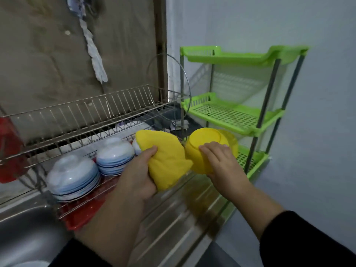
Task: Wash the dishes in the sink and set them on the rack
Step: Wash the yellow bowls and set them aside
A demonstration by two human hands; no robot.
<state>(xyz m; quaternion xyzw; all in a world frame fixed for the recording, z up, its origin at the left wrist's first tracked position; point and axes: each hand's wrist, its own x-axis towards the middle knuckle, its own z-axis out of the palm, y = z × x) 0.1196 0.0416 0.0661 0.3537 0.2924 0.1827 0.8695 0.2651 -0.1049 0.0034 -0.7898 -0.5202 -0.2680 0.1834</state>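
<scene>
The steel desk [185,205], ribbed like a draining board, runs from the lower left toward the centre right of the frame, with the sink [25,230] sunk into it at the lower left corner. On it, filling the left half, stands a wire dish rack [81,112] over a red drip tray [81,214]. At the right, against the pale wall, stands a green plastic shelf unit [233,114] of three tiers on metal posts. Two stacks of blue-and-white bowls [74,178] sit upside down on the rack's lower level, in the left centre of the frame. Something red [7,149] hangs at the rack's far left edge, too blurred to name. In the centre of the frame the left hand [134,176] grips a folded yellow cloth [163,158], thumb on top and fingers curled under it. Just right of it, the right hand [221,160] holds a yellow bowl [208,149] tilted with its base toward the camera, fingers spread over the base and thumb hidden behind the rim. The cloth touches the bowl's left side. Both forearms are bare to dark sleeves [308,241] at the bottom of the frame.
</scene>
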